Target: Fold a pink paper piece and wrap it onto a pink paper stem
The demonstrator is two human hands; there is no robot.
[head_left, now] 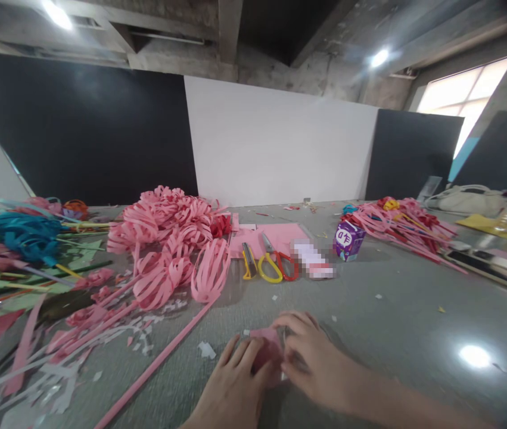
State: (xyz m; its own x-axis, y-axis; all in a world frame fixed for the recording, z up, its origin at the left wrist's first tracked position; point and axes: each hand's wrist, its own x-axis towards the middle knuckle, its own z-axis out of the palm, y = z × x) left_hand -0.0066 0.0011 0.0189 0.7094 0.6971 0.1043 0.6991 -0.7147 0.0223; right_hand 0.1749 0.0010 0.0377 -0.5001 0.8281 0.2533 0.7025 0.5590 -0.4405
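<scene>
Near the front of the grey table, a small piece of pink paper [267,344] lies between my two hands. My left hand [234,384] holds its left side, the fingers bent over it and the thumb against its lower part. At the right edge, my right hand [307,353] grips the paper with curled fingers; a thin shiny bit shows by the fingertips. Beyond them lie scissors [271,265] with one yellow and one red handle, and a yellow utility knife [249,261]. Left of my hands rests a pink paper flower [211,271] on a long pink stem.
Pink paper flowers [168,217] are heaped at the back left, beside a blue one [25,233]. Pink sheets [280,234] lie behind the scissors. A purple box [349,241] stands right of them. More paper strips [407,226] and a pale bag [470,199] are farther right.
</scene>
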